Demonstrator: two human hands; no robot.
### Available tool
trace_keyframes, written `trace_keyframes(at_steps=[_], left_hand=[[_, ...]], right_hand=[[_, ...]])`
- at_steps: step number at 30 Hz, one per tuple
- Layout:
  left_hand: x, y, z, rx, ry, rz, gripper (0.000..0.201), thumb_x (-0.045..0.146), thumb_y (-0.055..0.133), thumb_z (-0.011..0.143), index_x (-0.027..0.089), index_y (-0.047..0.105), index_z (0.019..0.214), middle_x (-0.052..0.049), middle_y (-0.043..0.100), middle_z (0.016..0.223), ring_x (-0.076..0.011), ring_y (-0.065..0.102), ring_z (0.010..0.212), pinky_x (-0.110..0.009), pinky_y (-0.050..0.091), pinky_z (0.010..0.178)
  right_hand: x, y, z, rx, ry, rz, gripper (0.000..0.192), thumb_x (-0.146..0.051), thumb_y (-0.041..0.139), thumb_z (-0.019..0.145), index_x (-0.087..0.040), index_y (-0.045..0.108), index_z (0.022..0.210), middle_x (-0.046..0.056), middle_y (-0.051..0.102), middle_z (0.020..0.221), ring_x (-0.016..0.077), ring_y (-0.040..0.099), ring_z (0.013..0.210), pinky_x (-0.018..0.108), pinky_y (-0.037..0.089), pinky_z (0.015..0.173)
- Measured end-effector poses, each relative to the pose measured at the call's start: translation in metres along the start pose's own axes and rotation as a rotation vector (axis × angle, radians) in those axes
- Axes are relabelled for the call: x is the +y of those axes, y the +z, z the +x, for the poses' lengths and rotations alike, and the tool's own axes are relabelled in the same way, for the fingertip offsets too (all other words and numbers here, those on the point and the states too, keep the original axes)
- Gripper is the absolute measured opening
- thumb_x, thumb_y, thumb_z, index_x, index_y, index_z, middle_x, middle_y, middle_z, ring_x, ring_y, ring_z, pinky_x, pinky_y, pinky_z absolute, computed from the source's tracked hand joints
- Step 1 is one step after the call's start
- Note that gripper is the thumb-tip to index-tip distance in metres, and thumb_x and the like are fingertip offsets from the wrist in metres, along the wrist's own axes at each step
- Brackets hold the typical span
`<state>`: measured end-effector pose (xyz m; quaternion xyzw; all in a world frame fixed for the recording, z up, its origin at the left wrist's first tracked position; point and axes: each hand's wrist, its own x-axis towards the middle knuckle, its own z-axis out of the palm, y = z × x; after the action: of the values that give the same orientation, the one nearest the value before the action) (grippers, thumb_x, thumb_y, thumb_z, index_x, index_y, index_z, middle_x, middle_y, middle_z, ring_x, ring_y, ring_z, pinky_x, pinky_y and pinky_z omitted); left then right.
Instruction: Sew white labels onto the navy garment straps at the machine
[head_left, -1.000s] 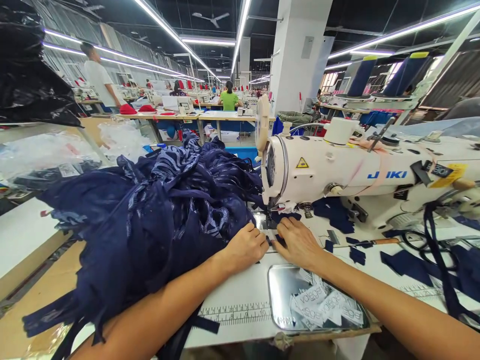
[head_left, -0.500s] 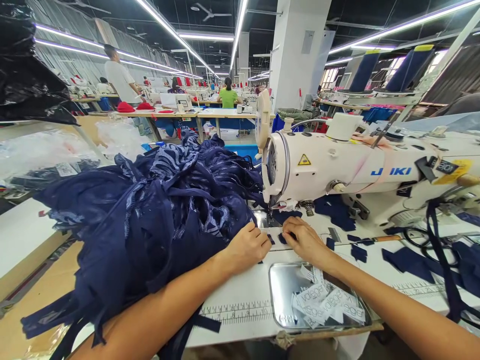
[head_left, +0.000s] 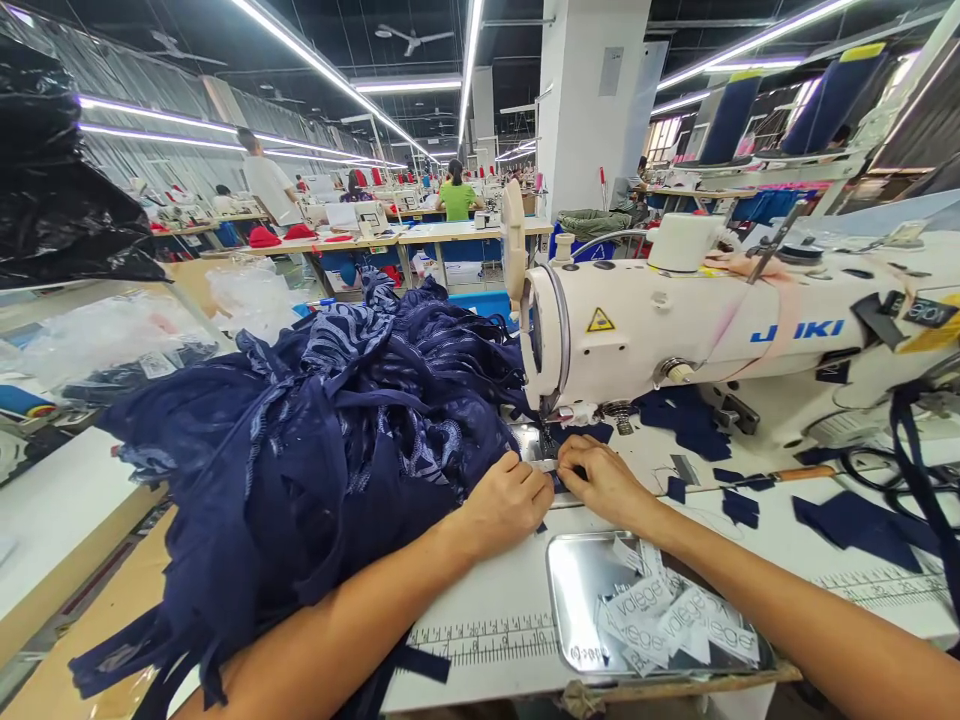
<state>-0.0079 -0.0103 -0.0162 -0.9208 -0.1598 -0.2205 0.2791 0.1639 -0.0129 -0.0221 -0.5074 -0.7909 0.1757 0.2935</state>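
Looking through the head camera, I see my left hand (head_left: 510, 500) and my right hand (head_left: 604, 480) side by side on the white worktop (head_left: 495, 590), just in front of the needle area of the white industrial sewing machine (head_left: 675, 330). The left fingers (head_left: 536, 480) are curled together and press down on the edge of the heaped navy blue patterned fabric (head_left: 322, 450), which spreads from the machine's needle across the left half of the worktop and hangs over its near edge. The right fingers (head_left: 574, 460) are drawn together, pinching a small piece of navy cloth (head_left: 559, 482) flat against the worktop right beside the left hand; the two hands almost touch. Whether a label sits under the fingertips I cannot tell.

Just near my right forearm lies a shiny rectangular metal tray (head_left: 577, 590) holding a loose pile of white printed labels (head_left: 667, 620). A printed ruler scale (head_left: 487, 635) runs along the worktop's near edge, to the left of the tray. Small navy fabric scraps (head_left: 739, 505) are scattered on the worktop to the right of the hands, under the machine arm, and a wooden-handled tool (head_left: 795, 475) lies among them. Farther back stand rows of sewing tables (head_left: 420, 235), with a person in a green top (head_left: 456, 195) and a person in a white shirt (head_left: 268, 185) among them.
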Motion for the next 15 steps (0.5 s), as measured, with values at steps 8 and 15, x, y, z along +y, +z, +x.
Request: trace_keyframes(at_steps=[8,15], left_hand=[[-0.0028,0.0009,0.0012,-0.139,0.008,-0.06,0.017,0.008,0.038,0.083,0.01,0.054,0.079,-0.002,0.051,0.063,-0.0142,0.047,0.056,-0.029,0.031,0.054],[-0.0047,-0.0007,0.0027,-0.219,0.018,-0.095,0.015,0.009,0.039,0.084,0.01,0.054,0.081,-0.002,0.052,0.066,-0.0142,0.048,0.058,-0.029,0.032,0.056]], right_hand=[[-0.0061,-0.0006,0.0,-0.009,0.054,-0.055,0.021,-0.009,0.043,0.075,-0.019,0.041,0.056,0.003,0.056,0.074,0.0178,0.05,0.075,0.033,0.039,0.071],[-0.0048,0.0035,-0.0017,0.03,0.021,-0.123,0.02,-0.009,0.041,0.075,-0.019,0.042,0.058,0.003,0.056,0.073,0.0176,0.048,0.073,0.033,0.039,0.07]])
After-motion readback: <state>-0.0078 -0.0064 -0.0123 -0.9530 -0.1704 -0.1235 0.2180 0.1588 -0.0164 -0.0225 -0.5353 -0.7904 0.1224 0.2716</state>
